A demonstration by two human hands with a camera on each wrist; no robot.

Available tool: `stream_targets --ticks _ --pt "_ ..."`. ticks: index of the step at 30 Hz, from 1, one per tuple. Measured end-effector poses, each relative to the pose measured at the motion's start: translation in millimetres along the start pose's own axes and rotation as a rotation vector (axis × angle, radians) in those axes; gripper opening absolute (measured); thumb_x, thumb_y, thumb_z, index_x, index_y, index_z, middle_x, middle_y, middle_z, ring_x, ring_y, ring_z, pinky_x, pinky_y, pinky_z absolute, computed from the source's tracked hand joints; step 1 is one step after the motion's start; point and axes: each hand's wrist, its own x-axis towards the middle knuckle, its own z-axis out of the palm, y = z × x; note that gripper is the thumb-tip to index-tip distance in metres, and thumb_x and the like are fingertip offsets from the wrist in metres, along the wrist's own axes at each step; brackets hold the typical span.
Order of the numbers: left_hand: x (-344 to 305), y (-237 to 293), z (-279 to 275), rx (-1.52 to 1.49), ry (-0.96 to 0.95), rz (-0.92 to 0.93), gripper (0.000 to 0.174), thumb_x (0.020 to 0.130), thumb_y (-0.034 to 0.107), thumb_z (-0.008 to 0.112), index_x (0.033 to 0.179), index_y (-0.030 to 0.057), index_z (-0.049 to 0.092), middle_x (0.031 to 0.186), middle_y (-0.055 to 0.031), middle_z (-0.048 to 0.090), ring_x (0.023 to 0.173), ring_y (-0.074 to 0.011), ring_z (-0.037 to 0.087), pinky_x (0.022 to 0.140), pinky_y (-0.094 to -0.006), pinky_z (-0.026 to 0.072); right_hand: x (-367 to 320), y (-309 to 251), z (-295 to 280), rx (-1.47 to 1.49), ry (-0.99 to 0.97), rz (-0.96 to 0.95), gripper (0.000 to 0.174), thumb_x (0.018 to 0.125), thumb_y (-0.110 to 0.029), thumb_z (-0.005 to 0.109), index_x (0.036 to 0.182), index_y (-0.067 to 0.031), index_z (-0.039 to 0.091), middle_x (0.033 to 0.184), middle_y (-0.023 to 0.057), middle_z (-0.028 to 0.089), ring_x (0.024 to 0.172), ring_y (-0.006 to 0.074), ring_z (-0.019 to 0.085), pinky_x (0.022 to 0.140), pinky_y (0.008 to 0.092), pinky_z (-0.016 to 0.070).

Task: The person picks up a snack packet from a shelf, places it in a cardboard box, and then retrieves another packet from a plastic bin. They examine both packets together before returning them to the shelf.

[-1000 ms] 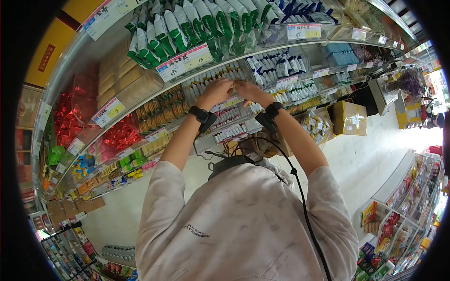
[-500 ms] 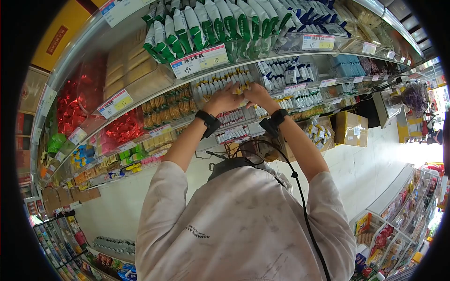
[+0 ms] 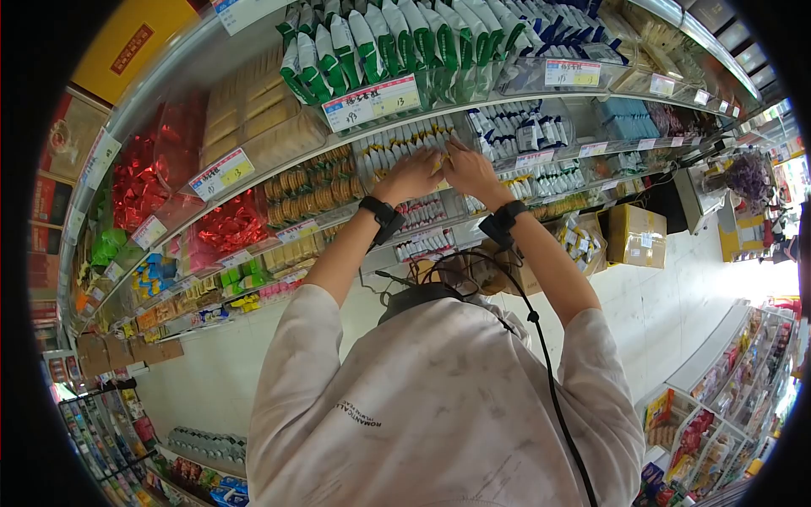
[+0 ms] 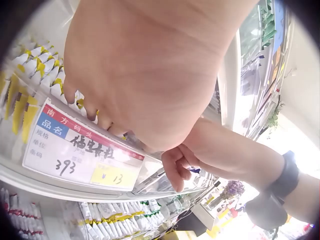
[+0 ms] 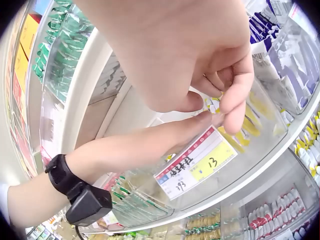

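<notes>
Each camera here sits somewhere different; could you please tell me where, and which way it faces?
Head: on the person's head, facing forward and down at the shelves; shows the left hand, right hand, both arms and the shirt.
Left wrist: faces along the left hand to its fingers; also shows the right hand and forearm.
Right wrist: faces along the right hand to its fingers; the left hand and forearm cross below.
Both wrist views share a price tag marked 13.
</notes>
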Motion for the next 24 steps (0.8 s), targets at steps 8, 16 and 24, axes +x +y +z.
stream_targets --ticks 8,16,24 --pt "-3 8 -4 0.080 -0.008 -0.044 0.056 0.103 0.037 0.040 0.145 0.0003 0.045 0.154 -0.0197 0.043 0.143 -0.0341 0.041 0.108 -0.0581 0.0388 4 23 20 -0.090 -0.296 0.041 0.047 0.097 -0.036 0.043 0.092 0.0003 0.071 0.074 0.0218 0.070 0.071 0.0367 0.071 0.075 0.0481 0.0578" --pt "4 1 -5 0.053 -0.028 -0.045 0.050 0.103 0.031 0.043 0.141 0.0000 0.049 0.155 -0.0187 0.041 0.142 -0.0337 0.042 0.104 -0.0519 0.0451 7 -6 -16 0.028 -0.444 0.281 0.039 0.096 -0.031 0.046 0.093 0.0001 0.069 0.073 0.0188 0.070 0.069 0.0354 0.070 0.074 0.0473 0.0569" --pt "18 -21 19 0.104 0.075 -0.035 0.052 0.102 0.038 0.044 0.139 0.0017 0.049 0.156 -0.0169 0.040 0.144 -0.0320 0.039 0.109 -0.0549 0.0408 12 -4 -9 -0.128 -0.229 0.110 0.034 0.092 -0.027 0.050 0.089 0.0020 0.067 0.093 0.0245 0.070 0.083 0.0398 0.070 0.075 0.0496 0.0562"
